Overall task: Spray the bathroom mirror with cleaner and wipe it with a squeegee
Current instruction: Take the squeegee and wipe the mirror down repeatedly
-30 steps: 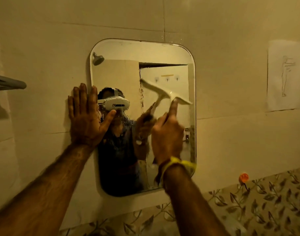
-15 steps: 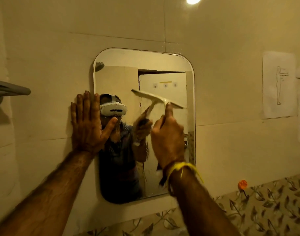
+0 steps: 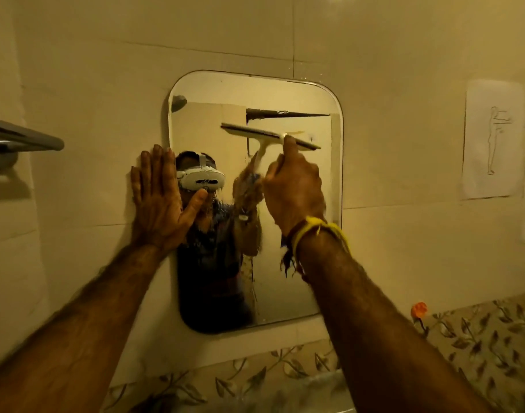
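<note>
A rounded rectangular mirror [image 3: 300, 96] hangs on the tiled wall. My right hand [image 3: 294, 189] grips the handle of a white squeegee [image 3: 255, 134], forefinger stretched up to its blade. The blade lies against the glass in the mirror's upper half, nearly level, sloping slightly down to the right. My left hand [image 3: 159, 201] is pressed flat on the wall at the mirror's left edge, fingers up, thumb over the glass. Wet streaks run down the glass below the squeegee. No spray bottle is in view.
A metal towel bar [image 3: 22, 140] juts from the wall at the left. Paper sheets [image 3: 490, 138] are stuck to the wall on the right. A band of leaf-patterned tiles [image 3: 479, 338] runs below, with a small orange object [image 3: 419, 309] on it.
The squeegee has moved up the mirror and its blade has turned closer to level. My left hand stays pressed at the mirror's left edge. The view has tilted upward.
</note>
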